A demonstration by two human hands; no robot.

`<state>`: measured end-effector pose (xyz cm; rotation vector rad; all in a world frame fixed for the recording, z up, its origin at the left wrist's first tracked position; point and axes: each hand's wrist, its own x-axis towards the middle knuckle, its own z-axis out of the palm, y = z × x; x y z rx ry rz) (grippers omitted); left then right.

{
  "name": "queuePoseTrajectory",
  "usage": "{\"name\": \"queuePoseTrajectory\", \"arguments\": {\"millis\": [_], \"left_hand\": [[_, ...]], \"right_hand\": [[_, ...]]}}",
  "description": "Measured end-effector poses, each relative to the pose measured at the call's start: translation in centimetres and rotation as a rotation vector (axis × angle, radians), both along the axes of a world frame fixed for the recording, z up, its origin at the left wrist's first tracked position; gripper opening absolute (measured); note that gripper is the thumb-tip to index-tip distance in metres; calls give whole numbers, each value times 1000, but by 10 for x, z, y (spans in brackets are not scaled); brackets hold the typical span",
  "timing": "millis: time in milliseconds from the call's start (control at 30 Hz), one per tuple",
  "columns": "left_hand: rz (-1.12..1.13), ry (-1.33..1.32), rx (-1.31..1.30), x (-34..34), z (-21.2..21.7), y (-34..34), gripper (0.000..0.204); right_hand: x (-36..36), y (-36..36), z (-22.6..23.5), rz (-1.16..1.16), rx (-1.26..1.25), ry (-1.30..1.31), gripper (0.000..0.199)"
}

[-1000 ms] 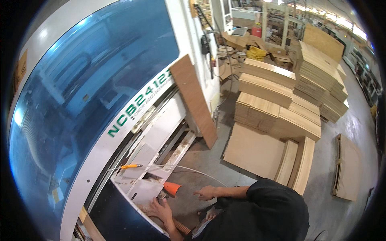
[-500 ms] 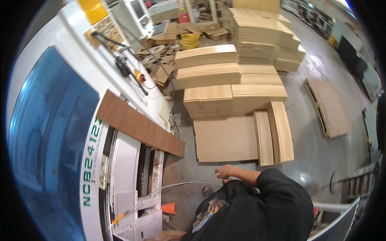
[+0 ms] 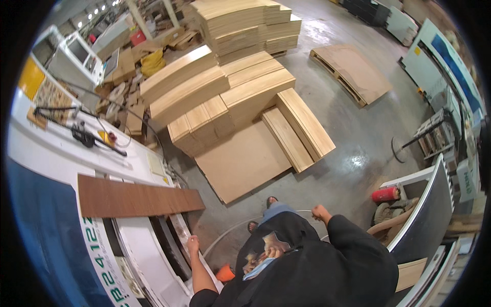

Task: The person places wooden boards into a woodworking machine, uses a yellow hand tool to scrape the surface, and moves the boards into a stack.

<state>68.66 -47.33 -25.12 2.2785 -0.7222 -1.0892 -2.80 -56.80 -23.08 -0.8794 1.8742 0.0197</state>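
You had your left hand (image 3: 193, 243) just beside the white metal machine with the blue window (image 3: 56, 153), its grip curled, though I couldn't tell whether it held anything. Your right hand (image 3: 320, 213), well apart from the machine, made a loose fist with nothing visible inside. The long, flat, reddish-brown wooden board (image 3: 138, 198) rested against the machine's front, apparently stiff, fairly light, probably best taken by both long edges

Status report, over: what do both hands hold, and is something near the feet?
Left hand near brown board, no held object visible. Right hand above floor, likewise. Pale hose curves along floor beside feet.
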Motion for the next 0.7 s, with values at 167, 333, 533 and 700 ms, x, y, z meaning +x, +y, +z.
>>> {"name": "queuePoseTrajectory", "arguments": {"millis": [167,333,533,700], "left_hand": [[-155,166,-332,-5,20,-147,24],[-925,5,143,-129,3,-237,43],[-726,506,85,-319,2,-240,40],[-1124,406,155,-315,-30,-264,31]], "right_hand": [[48,46,0,-129,-112,-79,35],[70,95,-50,-562,-156,-51,40],[34,77,-82,-392,-21,-35,46],[-8,-27,-26,-346,-91,-124,45]]}}
